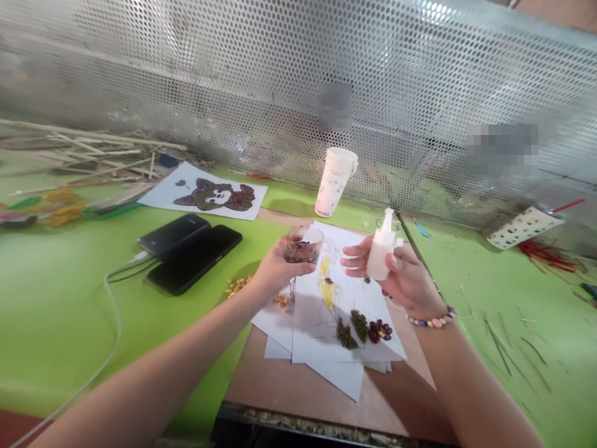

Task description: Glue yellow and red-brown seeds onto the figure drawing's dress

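My left hand [284, 261] is wrapped around a small clear plastic cup [305, 246] with dark brown bits in it, raised over the paper. In my right hand [405, 274] is a white squeeze glue bottle [382, 252], nozzle up, with some fingers stretched out toward the cup. Beneath both hands lies a white drawing sheet [317, 342] on more sheets. It carries a yellow-filled shape [327, 286], green bean clusters [359, 325] and a flower of dark red beans [380, 331]. Yellow kernels [283, 302] lie by the sheet's left side.
A brown board [252, 386] lies under the papers. Behind stands a white tumbler [336, 180] before a perforated metal screen [261, 81]. To the left are a phone [196, 260], a power bank [175, 236] with a cable, and a dog picture [209, 196]. A patterned cup [525, 228] leans at right.
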### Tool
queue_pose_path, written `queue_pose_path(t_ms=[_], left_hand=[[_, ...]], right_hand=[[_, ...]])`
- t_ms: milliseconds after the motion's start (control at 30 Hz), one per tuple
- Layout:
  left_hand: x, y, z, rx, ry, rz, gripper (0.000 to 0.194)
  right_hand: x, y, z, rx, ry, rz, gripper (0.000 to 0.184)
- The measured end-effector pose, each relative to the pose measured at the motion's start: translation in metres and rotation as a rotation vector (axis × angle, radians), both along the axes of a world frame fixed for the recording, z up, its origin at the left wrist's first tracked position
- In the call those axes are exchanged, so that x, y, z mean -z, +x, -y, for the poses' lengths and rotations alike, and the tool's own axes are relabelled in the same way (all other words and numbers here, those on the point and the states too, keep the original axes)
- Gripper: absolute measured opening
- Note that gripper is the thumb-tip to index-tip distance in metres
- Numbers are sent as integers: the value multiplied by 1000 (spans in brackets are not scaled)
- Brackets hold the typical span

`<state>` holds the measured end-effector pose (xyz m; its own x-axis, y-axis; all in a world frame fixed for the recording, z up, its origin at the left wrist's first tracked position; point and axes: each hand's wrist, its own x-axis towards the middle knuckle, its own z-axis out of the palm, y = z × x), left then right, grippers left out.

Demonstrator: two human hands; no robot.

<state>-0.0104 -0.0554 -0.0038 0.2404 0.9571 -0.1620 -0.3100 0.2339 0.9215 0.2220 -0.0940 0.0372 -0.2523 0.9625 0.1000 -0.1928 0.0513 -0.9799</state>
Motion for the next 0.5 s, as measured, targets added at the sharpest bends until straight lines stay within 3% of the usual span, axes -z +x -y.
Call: queue_pose_path(t_ms=[233, 500], left_hand=[[-2, 1, -1, 7, -5, -7, 56], [7, 0, -4, 34, 44, -5, 61]], right_hand=[[-3, -5, 1, -26, 162, -71, 39], [-5, -2, 2, -42, 183, -46, 48]])
